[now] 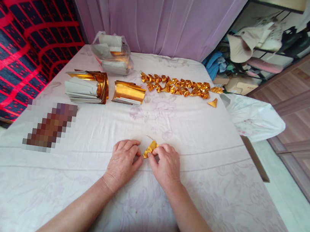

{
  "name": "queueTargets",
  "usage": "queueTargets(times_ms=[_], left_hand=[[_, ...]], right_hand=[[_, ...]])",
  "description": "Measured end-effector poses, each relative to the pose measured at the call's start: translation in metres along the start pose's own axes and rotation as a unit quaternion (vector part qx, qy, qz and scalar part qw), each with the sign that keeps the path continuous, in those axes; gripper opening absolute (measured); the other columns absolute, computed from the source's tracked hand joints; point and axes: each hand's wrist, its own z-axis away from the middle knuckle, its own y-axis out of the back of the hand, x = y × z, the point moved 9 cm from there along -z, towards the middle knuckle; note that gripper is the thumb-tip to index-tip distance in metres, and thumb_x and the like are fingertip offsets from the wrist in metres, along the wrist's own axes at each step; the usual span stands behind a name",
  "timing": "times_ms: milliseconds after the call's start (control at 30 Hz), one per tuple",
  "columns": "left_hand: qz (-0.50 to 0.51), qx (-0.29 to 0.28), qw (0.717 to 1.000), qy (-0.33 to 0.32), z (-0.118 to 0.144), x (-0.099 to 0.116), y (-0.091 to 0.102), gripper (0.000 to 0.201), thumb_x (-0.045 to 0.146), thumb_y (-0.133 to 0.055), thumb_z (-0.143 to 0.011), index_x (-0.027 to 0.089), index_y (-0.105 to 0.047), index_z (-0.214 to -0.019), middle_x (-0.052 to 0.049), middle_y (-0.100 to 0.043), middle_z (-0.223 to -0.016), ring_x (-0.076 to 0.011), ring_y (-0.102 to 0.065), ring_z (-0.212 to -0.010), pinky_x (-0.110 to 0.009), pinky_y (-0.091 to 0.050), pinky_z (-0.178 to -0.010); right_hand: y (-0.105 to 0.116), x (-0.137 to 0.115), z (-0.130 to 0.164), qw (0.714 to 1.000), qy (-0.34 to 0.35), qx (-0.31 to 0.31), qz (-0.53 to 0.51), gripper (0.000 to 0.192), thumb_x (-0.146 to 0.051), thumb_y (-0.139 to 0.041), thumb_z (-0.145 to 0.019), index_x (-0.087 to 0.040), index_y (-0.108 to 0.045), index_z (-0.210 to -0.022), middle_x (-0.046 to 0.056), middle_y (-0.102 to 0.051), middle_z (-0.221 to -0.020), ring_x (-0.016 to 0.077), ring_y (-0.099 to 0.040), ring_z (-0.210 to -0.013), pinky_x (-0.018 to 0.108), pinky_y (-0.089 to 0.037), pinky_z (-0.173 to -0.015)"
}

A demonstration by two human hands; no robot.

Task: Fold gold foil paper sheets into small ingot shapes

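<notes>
Gold foil piece (150,148) sits on the tabletop (198,137) between both hands, near edge. Left hand (122,160) and right hand (165,164) pinch it from either side, fingertips closed on it; equally near. Long axis tilts up-right.

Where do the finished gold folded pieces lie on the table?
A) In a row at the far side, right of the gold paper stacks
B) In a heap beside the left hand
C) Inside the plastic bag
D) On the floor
A: the folded pieces form a row at the far side of the table, right of the paper stacks, while both hands, left hand and right hand, pinch one gold piece near the front.
</notes>
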Motion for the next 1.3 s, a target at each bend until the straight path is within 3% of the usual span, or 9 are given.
queueTargets(times_ms=[567,633,767,1133,1300], left_hand=[[0.022,-0.024,0.999,0.031,-0.0015,-0.0048,-0.0026,0.006,0.021,-0.063,-0.083,0.021,-0.059,-0.079,-0.006,-0.064,-0.113,-0.0252,-0.054,-0.109,-0.046,-0.04,-0.096],[0.024,-0.022,0.999,0.027,-0.001,-0.0049,-0.0024,0.002,0.02,-0.063,-0.084,0.021,-0.062,-0.083,-0.005,-0.064,-0.114,-0.0248,-0.054,-0.109,-0.045,-0.04,-0.095],[0.02,-0.022,1.0,0.002,-0.0004,-0.0031,-0.0024,0.013,0.021,-0.061,-0.086,0.028,-0.069,-0.093,-0.004,-0.062,-0.116,-0.0245,-0.053,-0.11,-0.046,-0.039,-0.095],[0.025,-0.035,0.999,0.02,-0.0024,-0.005,-0.0039,0.012,0.023,-0.063,-0.084,0.029,-0.072,-0.089,-0.004,-0.063,-0.114,-0.0254,-0.054,-0.11,-0.048,-0.039,-0.096],[0.03,-0.042,0.998,0.024,-0.0028,-0.0055,-0.0045,0.013,0.022,-0.062,-0.084,0.029,-0.072,-0.089,-0.004,-0.062,-0.116,-0.0257,-0.053,-0.111,-0.049,-0.038,-0.097]], right_hand=[[-0.0003,0.0004,0.002,1.0,-0.004,0.002,-0.015,0.007,-0.024,-0.066,-0.083,-0.022,-0.06,-0.081,0.003,-0.062,-0.088,0.0207,-0.055,-0.088,0.032,-0.033,-0.075],[-0.0007,0.0005,0.0021,1.0,-0.003,0.004,-0.018,0.007,-0.024,-0.066,-0.083,-0.022,-0.059,-0.081,0.002,-0.062,-0.087,0.0204,-0.055,-0.088,0.032,-0.033,-0.074],[-0.0005,0.0012,0.002,1.0,-0.001,0.012,-0.02,0.006,-0.024,-0.065,-0.083,-0.022,-0.06,-0.08,0.002,-0.062,-0.087,0.0199,-0.055,-0.087,0.032,-0.033,-0.073],[0.002,-0.0001,0.0017,1.0,0.0,0.02,-0.023,0.012,-0.031,-0.069,-0.078,-0.022,-0.061,-0.078,0.003,-0.062,-0.086,0.0203,-0.056,-0.086,0.032,-0.035,-0.074],[0.0,0.0032,-0.0001,0.999,-0.001,0.008,-0.05,0.007,-0.024,-0.069,-0.077,-0.022,-0.062,-0.079,0.003,-0.063,-0.087,0.0198,-0.057,-0.086,0.031,-0.036,-0.075]])
